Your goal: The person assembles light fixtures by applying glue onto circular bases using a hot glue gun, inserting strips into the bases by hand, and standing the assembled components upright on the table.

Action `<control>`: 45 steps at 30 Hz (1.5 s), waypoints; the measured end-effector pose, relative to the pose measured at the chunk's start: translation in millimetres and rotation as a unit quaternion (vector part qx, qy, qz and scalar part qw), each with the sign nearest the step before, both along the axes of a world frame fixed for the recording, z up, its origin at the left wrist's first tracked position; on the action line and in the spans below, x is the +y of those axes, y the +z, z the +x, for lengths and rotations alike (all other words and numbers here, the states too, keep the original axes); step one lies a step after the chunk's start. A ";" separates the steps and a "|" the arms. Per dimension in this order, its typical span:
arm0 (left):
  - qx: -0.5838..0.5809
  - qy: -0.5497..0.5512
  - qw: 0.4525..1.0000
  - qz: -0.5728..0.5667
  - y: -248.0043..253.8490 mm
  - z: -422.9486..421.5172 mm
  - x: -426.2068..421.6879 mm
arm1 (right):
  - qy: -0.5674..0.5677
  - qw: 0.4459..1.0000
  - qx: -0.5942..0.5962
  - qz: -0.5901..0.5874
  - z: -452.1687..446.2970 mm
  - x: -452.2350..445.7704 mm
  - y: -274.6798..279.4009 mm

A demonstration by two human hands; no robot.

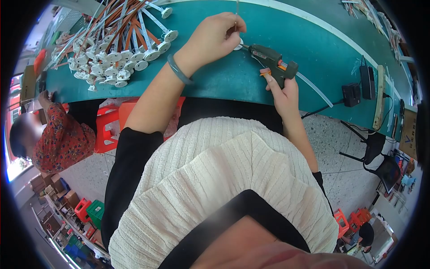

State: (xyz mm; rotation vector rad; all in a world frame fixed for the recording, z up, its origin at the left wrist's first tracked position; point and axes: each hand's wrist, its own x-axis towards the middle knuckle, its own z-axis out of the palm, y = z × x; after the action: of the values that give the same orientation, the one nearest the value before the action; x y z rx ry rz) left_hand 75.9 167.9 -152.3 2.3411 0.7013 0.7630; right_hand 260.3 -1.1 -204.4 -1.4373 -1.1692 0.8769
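Observation:
My left hand (pixel 214 39), with a bangle (pixel 178 71) on its wrist, is closed on a thin brown strip (pixel 237 10) that stands up past the fingers. A white disc (pixel 239 45) shows just below those fingers, at the strip's lower end. In my right hand (pixel 285 95) is a dark green glue gun (pixel 268 57), its orange trigger under the fingers. The gun's nozzle points left and meets the disc's edge or is very close to it. A clear glue stick (pixel 316 88) sticks out of the gun's back.
A heap of brown and pale strips with white discs (pixel 118 58) covers the left of the green table (pixel 215 83). Black power adapters (pixel 351 95) and a wooden strip (pixel 380 97) lie at the right. A co-worker (pixel 62 134) sits at the left near red stools (pixel 106 127).

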 end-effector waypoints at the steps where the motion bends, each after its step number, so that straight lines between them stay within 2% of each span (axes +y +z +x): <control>1: 0.001 -0.005 1.000 -0.008 -0.4 0.3 2.8 | 0.002 1.000 0.011 -0.012 0.6 -0.4 0.5; 9: 0.007 -0.019 1.000 -0.017 -0.4 -2.2 4.6 | 0.023 1.000 -0.003 -0.009 2.2 2.2 -0.4; 14: -0.007 -0.015 0.999 0.040 -2.7 -1.9 -1.2 | 0.020 1.000 -0.021 0.013 -1.4 7.5 -1.2; 25: 0.001 -0.006 1.000 0.003 -2.8 -3.4 0.8 | 0.006 0.995 -0.098 -0.008 -4.5 12.7 -2.8; 45: 0.001 -0.005 1.000 -0.004 -3.9 -3.9 1.8 | -0.001 0.994 -0.113 -0.005 -5.3 13.1 -2.7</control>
State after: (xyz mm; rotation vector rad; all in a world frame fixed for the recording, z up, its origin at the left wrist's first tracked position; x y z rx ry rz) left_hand 72.0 169.7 -156.2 2.3371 0.6921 0.7538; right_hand 254.9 12.0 -207.1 -1.5766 -1.3328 0.7328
